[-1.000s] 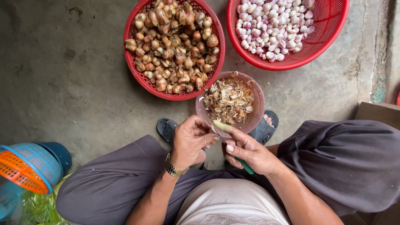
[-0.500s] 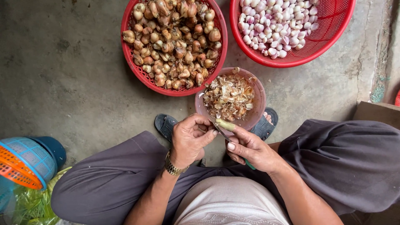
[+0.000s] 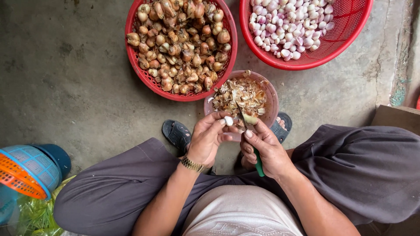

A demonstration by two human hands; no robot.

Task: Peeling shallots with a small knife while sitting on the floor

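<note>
My left hand (image 3: 209,140) pinches peeled shallot (image 3: 228,120) over pink bowl (image 3: 272,94) so skins drop in. My right hand (image 3: 267,150) grips knife (image 3: 251,131), blade at shallot. 2 red baskets (image 3: 135,65) within reach.

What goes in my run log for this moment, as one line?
left hand: holds peeled shallot | right hand: holds knife | above peel bowl

Both red baskets (image 3: 227,65) cut off at top

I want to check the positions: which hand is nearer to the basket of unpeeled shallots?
Left. The left hand is just below the basket of unpeeled shallots; the right hand is farther right.
</note>
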